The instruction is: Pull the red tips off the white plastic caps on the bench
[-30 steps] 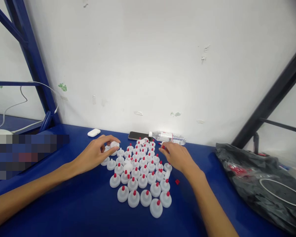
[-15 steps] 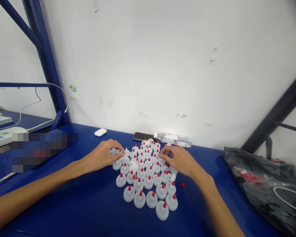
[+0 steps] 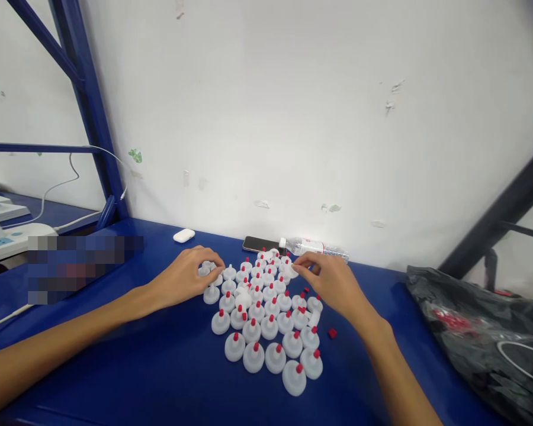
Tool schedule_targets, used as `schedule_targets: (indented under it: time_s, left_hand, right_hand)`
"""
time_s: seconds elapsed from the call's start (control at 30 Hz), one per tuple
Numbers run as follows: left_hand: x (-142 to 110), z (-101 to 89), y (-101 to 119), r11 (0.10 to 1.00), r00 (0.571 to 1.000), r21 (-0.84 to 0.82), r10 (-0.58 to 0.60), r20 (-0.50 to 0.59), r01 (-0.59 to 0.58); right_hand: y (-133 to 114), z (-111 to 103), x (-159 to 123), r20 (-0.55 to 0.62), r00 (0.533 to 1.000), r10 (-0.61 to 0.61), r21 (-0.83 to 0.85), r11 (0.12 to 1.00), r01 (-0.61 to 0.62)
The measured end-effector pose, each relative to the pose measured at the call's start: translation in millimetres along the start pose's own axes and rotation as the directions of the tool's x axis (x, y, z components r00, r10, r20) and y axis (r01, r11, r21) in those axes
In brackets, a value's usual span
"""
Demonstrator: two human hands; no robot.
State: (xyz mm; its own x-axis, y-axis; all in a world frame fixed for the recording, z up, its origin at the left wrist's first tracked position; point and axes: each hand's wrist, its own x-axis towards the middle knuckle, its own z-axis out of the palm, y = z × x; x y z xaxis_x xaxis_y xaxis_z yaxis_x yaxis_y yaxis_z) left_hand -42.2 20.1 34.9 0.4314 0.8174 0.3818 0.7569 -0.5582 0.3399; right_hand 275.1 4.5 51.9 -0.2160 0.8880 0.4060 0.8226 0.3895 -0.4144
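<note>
On the blue table stands a cluster of translucent white nozzle caps (image 3: 269, 327), many with small red tips (image 3: 278, 348). At the cluster's left edge, my left hand (image 3: 189, 275) has thumb and index finger curled together over nozzle caps without red tips (image 3: 211, 294). What lies in that pinch, if anything, is hidden. My right hand (image 3: 331, 281) is at the far right side of the cluster, its thumb and fingers closed on a white nozzle cap (image 3: 292, 271) that looks tilted. A few loose red pieces (image 3: 333, 333) lie right of the cluster.
Against the wall lie a phone (image 3: 262, 245), a clear plastic bottle (image 3: 315, 247) and a white earbud case (image 3: 184, 235). A dark plastic bag (image 3: 444, 290) with red pieces in clear wrap is at right. A white power strip (image 3: 15, 239) and blue frame post (image 3: 89, 100) stand left.
My right hand has moved slightly away toward the wall, with a white nozzle cap now showing at its fingertips. My left hand stays over the same caps. The view has shifted slightly.
</note>
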Motion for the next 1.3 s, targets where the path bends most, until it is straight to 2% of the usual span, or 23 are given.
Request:
schedule_targets:
  time_s: [0.17,0.3,0.4,0.53,0.67,0.8,0.9,0.97,1.03,1.13,1.2,1.3]
  left_hand:
    - [-5.7,-3.0,11.7,0.995,0.990,-0.009,0.097,-0.105,-0.098]
    - [-15.6,1.5,21.9,0.969,0.970,-0.051,0.237,-0.060,-0.240]
    - [-18.8,8.9,22.7,0.953,0.954,-0.064,0.293,-0.065,-0.297]
    - [-17.2,13.6,19.1,0.936,0.933,-0.026,0.346,-0.098,-0.350]
    - [-18.2,12.8,18.1,0.928,0.926,0.043,0.373,-0.060,-0.371]
    - [-20.9,13.1,22.9,0.942,0.941,0.050,0.335,-0.043,-0.333]
    - [-20.8,13.2,24.7,0.962,0.961,-0.013,0.271,-0.047,-0.272]
    - [-19.5,11.3,21.0,0.971,0.974,-0.088,0.218,-0.062,-0.223]
    - [-16.5,7.3,12.9,0.973,0.985,-0.170,0.142,-0.099,-0.158]
    - [-7.9,0.0,-2.3,0.961,0.985,-0.274,-0.009,-0.170,-0.039]
    - [-0.7,-3.1,-10.5,0.947,0.974,-0.320,-0.093,-0.205,0.024]
    - [8.5,-3.3,-19.3,0.930,0.956,-0.357,-0.181,-0.232,0.089]
  right_hand:
    - [-31.7,9.5,-5.1,0.005,0.996,-0.093,0.188,0.978,0.090]
    - [-59.1,27.1,-10.5,0.056,0.979,-0.197,0.317,0.933,0.170]
    - [-68.6,36.0,-13.2,0.068,0.968,-0.241,0.325,0.923,0.207]
    - [-68.0,39.4,-14.2,0.051,0.957,-0.285,0.198,0.942,0.271]
    - [-64.8,43.3,-14.5,0.080,0.923,-0.376,-0.011,0.926,0.378]
    - [-69.9,48.1,-15.0,0.135,0.884,-0.448,-0.191,0.863,0.467]
    - [-75.3,47.6,-13.9,0.165,0.863,-0.478,-0.278,0.816,0.506]
    - [-70.4,41.7,-11.9,0.163,0.867,-0.471,-0.319,0.806,0.498]
    - [-53.4,29.5,-9.2,0.121,0.897,-0.424,-0.363,0.823,0.438]
    - [-11.5,5.0,-5.1,-0.049,0.967,-0.252,-0.435,0.876,0.206]
    - [15.3,-6.5,-2.3,-0.138,0.983,-0.125,-0.451,0.891,0.050]
    - [38.2,-5.5,1.4,-0.079,0.996,-0.041,-0.426,0.905,0.003]
